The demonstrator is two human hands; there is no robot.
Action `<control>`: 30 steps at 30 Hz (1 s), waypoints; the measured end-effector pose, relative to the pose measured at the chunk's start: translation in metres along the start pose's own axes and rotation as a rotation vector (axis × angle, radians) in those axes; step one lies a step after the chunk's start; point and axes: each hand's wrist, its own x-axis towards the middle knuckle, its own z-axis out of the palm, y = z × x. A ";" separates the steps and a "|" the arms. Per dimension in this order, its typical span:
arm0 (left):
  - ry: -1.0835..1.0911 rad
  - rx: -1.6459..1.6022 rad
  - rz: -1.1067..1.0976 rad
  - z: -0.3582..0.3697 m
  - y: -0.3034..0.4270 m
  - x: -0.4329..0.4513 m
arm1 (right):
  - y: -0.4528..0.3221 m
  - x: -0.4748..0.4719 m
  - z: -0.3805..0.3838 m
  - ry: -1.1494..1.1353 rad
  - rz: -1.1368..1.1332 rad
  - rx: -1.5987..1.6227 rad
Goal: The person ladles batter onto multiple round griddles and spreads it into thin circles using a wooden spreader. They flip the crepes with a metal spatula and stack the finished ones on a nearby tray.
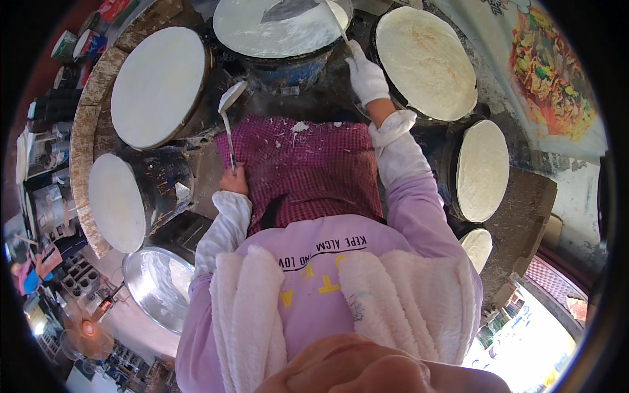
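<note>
My left hand, bare above a white sleeve cover, grips the handle of a metal ladle. The ladle's bowl is coated with white batter and is raised beyond my checked apron. In a white knit glove, my right hand holds a thin stick-like spreader over the round griddle straight ahead. White batter covers much of that griddle, around a darker bare patch. The spreader's far end is cut off by the picture's top edge.
Round griddles with pale batter sheets stand to my left. On the right, a lightly browned flatbread and further pale sheets lie on griddles. A metal basin sits behind left. A worn curved ledge borders the left.
</note>
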 end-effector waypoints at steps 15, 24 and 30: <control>0.023 -0.049 -0.032 -0.006 0.023 -0.004 | -0.029 0.072 0.019 0.024 0.199 0.322; -0.020 -0.162 0.012 -0.001 -0.007 -0.001 | -0.009 0.020 0.023 0.104 0.057 0.258; -0.015 -0.176 0.021 -0.002 -0.010 0.002 | -0.044 -0.019 0.033 0.019 0.151 0.166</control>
